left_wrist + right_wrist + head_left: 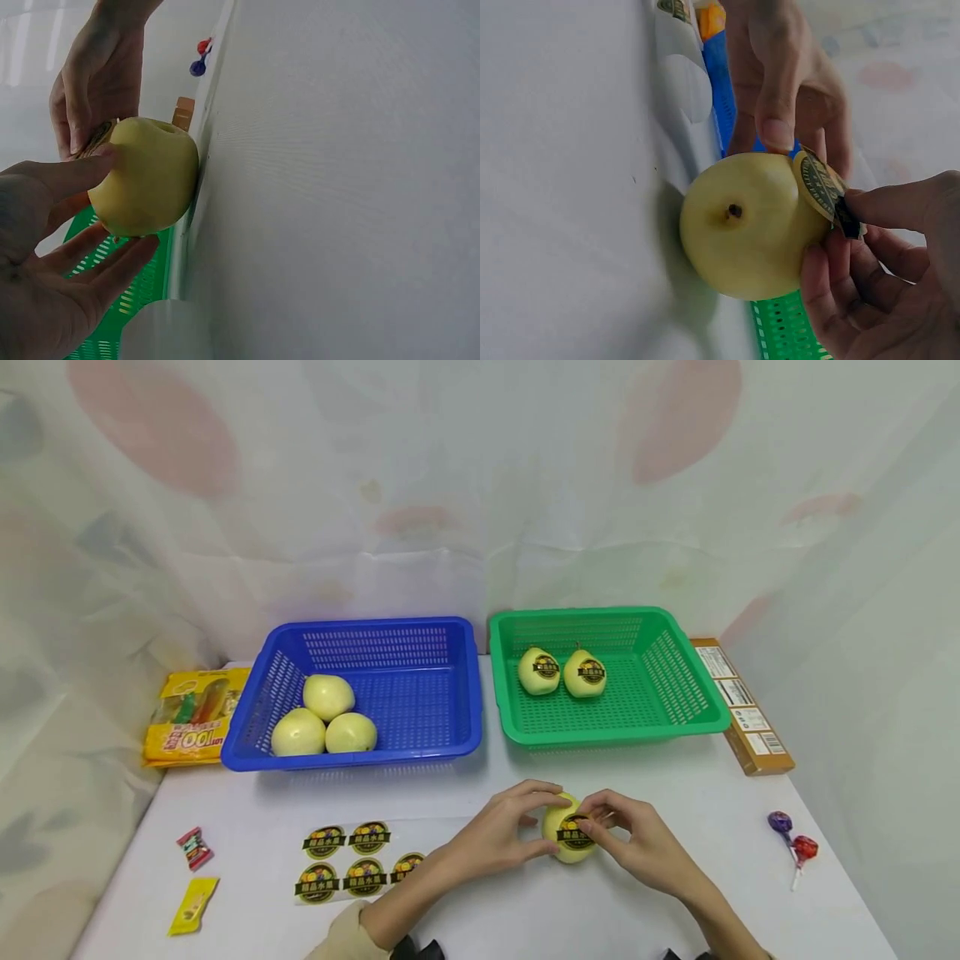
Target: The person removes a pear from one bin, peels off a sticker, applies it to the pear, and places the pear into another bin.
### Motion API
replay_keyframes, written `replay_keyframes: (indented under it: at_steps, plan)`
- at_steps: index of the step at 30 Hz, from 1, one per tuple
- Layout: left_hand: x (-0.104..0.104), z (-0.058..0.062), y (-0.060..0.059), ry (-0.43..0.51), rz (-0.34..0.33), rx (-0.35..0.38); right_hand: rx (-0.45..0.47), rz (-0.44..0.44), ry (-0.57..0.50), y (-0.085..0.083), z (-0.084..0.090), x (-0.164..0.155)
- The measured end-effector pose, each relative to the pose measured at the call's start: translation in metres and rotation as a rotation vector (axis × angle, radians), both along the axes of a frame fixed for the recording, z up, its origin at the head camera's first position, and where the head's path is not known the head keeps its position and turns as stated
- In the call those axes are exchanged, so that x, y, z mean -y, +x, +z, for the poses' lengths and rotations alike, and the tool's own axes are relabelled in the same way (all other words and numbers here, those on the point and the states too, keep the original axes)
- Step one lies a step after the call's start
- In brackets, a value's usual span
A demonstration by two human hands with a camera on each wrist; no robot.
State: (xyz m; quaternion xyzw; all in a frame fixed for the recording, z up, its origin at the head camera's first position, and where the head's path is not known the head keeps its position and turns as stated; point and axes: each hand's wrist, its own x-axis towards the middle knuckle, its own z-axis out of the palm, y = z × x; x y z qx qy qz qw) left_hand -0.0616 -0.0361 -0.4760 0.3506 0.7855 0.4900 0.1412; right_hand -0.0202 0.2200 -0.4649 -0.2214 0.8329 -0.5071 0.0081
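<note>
A pale yellow pear [555, 818] stands over the white table in front of the green basket. My left hand [495, 831] grips it from the left, thumb on one side and fingers round the other. From the right, my right hand [641, 847] pinches the edge of a black-and-gold fruit sticker [575, 832] between thumb and fingers. In the right wrist view, one side of that sticker [821, 184] lies against the pear [739, 225] while the edge under the thumb stands away from the skin.
A blue basket [390, 758] holds three plain pears; a green basket [630, 737] holds two stickered ones. The sticker sheet [348, 856] lies left, partly under my left forearm. Wrapped candies [192, 906], a yellow snack bag [191, 718], lollipops [802, 847] and a brown box [742, 710] sit around the sides.
</note>
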Motion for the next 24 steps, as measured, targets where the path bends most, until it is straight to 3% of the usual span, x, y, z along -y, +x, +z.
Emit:
replay_keyframes:
  at_steps: [5,12,17,21,24]
  plan:
    - [-0.002,-0.002,-0.002,0.001,0.005,0.028,-0.063,-0.033,0.003,0.001,-0.003,0.007]
    - [-0.004,-0.002,-0.003,0.017,-0.011,0.039,-0.254,-0.075,0.055,0.002,-0.006,0.012]
    - [-0.005,-0.003,-0.003,0.027,-0.003,0.042,-0.342,-0.076,0.062,0.001,-0.010,0.011]
    - [-0.007,-0.006,-0.003,0.063,0.020,0.076,-0.364,-0.105,0.030,0.000,-0.015,0.012]
    - [-0.008,-0.008,-0.002,0.088,0.039,0.095,-0.325,-0.122,-0.031,0.002,-0.019,0.014]
